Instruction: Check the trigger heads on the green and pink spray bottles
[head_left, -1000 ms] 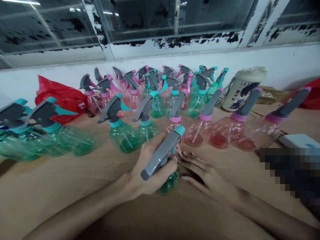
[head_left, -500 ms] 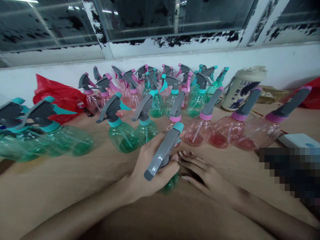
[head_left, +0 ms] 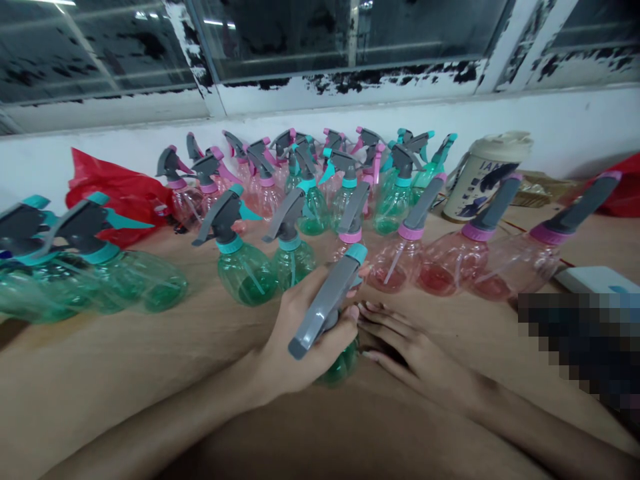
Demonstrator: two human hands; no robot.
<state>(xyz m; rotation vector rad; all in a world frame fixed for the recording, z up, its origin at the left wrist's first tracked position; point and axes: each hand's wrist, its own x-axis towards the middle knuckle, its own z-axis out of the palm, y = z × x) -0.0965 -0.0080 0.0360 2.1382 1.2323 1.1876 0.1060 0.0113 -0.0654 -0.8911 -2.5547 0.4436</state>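
Note:
My left hand (head_left: 295, 333) is wrapped round the neck of a green spray bottle (head_left: 341, 365) with a grey head and a teal nozzle. The bottle stands on the wooden table in front of me, much of its body hidden by the hand. Just to the right, my right hand (head_left: 410, 347) rests on the table, palm down, fingers stretched out and pointing at the bottle. Whether its fingertips touch the bottle I cannot tell. Close behind stand green spray bottles (head_left: 247, 277) and pink spray bottles (head_left: 445, 267).
More pink and green spray bottles crowd along the wall. Several green ones (head_left: 145, 283) stand at the left. A red plastic bag (head_left: 117, 193) lies behind them. A cream tumbler (head_left: 483, 180) stands at the back right, with a white box (head_left: 600, 287) nearer at the right edge.

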